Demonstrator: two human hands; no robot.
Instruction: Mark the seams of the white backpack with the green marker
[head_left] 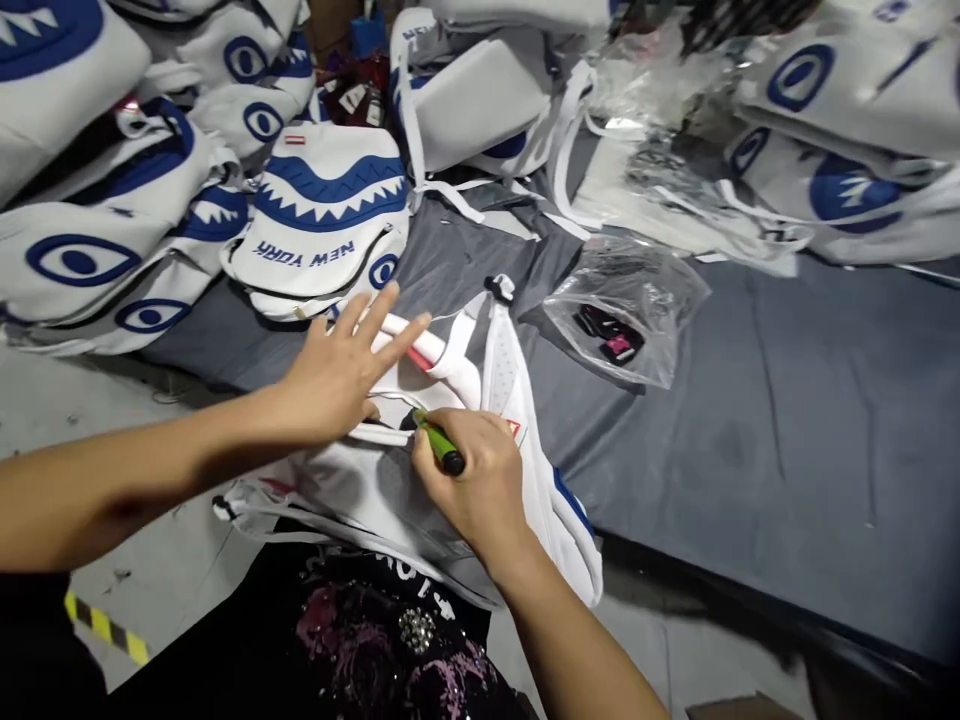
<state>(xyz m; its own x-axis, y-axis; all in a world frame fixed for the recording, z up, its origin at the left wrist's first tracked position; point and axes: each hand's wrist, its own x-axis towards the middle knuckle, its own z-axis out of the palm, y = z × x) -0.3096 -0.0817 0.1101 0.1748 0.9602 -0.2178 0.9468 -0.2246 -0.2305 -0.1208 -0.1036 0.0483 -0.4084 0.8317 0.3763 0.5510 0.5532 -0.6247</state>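
- Blue lettering on the finished bag (322, 215) reads "NEW YORK"; its small red label (295, 140) is too tiny to read.
- Lettering on a bag at the back (480, 110) is cut short, and white letters on the person's black clothing (375, 650) are partly covered.
- A red-edged tag (514, 428) on the white bag (375, 485) is mostly hidden by the right hand.
- That white bag lies at the table's (712, 430) near edge, overhanging toward the person's lap.
- The right hand's grip (480, 465) is closed around a green tool (439, 445) with a black end; the tip's exact contact with the bag is hard to make out.
- The left hand's grip (337, 370) is open, fingers spread over the white bag.
- Black pieces and a pink one show through a clear plastic pouch (667, 300).
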